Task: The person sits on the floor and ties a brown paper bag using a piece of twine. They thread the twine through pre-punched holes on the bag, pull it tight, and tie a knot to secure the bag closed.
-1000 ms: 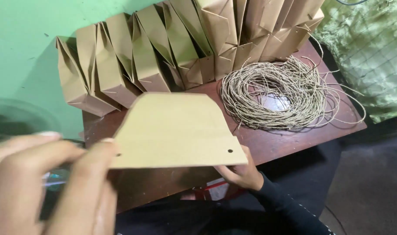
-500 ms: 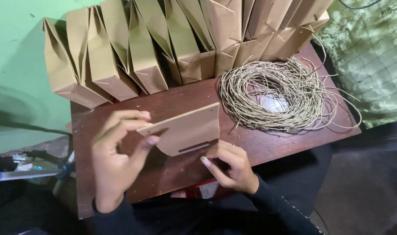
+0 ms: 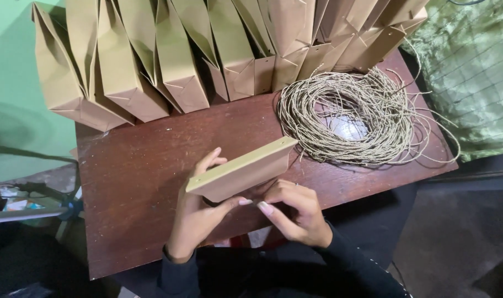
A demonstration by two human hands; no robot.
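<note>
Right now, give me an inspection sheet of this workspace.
Surface: dark brown wooden table, scuffed, bare in the middle.
Job's things: flat folded brown paper bag, held edge-on above the table; coil of twine lying to its right.
Clutter: row of finished brown paper bags leaning along the table's far edge.
Grippers: left hand grips the bag from below; right hand pinches at its lower edge.
Cables: nothing seen, apart from loose twine ends.
Surroundings: green wall on the left, green patterned cloth on the right.
</note>
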